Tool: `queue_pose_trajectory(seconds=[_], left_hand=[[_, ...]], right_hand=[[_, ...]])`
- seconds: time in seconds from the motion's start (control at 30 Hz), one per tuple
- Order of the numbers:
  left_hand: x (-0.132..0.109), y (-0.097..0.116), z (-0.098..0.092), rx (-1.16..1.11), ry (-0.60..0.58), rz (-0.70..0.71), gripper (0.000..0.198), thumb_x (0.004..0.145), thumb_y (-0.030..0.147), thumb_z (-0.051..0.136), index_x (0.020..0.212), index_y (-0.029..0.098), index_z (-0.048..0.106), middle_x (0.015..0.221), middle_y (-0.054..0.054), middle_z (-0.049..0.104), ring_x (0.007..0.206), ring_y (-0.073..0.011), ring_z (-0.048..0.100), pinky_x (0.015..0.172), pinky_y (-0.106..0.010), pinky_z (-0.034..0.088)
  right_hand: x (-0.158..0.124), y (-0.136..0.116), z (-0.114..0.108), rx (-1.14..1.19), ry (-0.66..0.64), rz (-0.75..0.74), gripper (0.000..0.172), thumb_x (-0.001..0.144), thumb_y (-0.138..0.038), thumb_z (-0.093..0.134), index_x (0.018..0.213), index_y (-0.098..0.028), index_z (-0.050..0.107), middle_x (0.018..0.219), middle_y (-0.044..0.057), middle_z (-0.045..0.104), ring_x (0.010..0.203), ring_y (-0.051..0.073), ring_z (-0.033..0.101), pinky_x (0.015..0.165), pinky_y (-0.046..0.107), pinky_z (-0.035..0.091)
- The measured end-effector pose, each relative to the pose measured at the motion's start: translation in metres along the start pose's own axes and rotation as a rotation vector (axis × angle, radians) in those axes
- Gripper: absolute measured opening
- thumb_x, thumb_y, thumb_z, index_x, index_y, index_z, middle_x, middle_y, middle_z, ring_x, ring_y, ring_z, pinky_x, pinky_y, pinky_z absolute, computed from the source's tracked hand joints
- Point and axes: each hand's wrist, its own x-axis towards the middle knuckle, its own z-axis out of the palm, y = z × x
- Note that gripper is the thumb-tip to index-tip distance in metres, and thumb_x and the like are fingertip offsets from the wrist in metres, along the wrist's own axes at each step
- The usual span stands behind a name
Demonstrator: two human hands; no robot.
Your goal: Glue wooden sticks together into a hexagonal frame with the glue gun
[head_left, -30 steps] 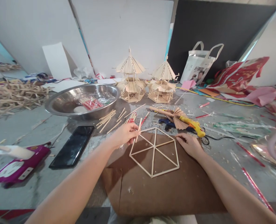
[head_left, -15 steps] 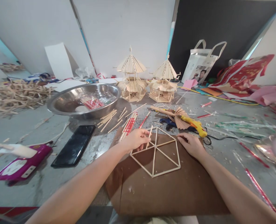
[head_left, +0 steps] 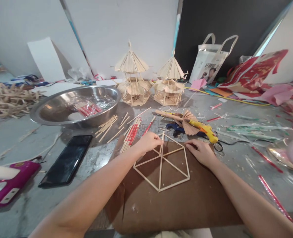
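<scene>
A flat hexagonal frame of thin wooden sticks, with spokes meeting at its middle, lies on a brown board. My left hand pinches a short wooden stick and holds it upright near the hub, over the far part of the frame. Whether its lower end touches the hub, I cannot tell. At the frame's right corner is my right hand, its thumb and finger closed about the corner. Beyond the frame lies a yellow and blue glue gun, partly under a pleated brown paper piece.
Two stick-built pavilions stand at the back. A steel basin holds wrapped sticks. Loose sticks and a red-banded bundle lie behind my left hand. A phone and a purple device are at left; plastic wrappers at right.
My left hand has shifted the short stick toward the frame's hub and turned it more upright. My right hand stays by the right corner. The view has swung slightly right.
</scene>
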Motion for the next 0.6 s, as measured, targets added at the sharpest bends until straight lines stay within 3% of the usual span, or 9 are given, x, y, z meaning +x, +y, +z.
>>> queue_pose_trajectory(seconds=[0.33,0.6], left_hand=[[0.0035,0.0000,0.0062,-0.021,-0.141,-0.109,0.022,0.067,0.031,0.048,0.052,0.016,0.046,0.038,0.005,0.042,0.027,-0.0053,0.034,0.030,-0.018,0.021],[0.0065,-0.0027,0.0069,-0.117,-0.228,-0.084,0.017,0.071,0.028,0.045,0.060,0.015,0.046,0.055,0.001,0.057,0.030,-0.0030,0.037,0.030,-0.016,0.028]], right_hand=[[-0.0015,0.0006,-0.0028,0.000,-0.031,0.031,0.024,0.078,-0.031,0.042,0.083,-0.021,0.063,0.080,0.002,0.067,0.070,0.017,0.061,0.061,0.026,0.045],[-0.0019,0.0000,-0.0054,0.003,-0.055,0.030,0.022,0.078,-0.031,0.042,0.084,-0.022,0.062,0.082,0.001,0.067,0.073,0.017,0.061,0.063,0.027,0.045]])
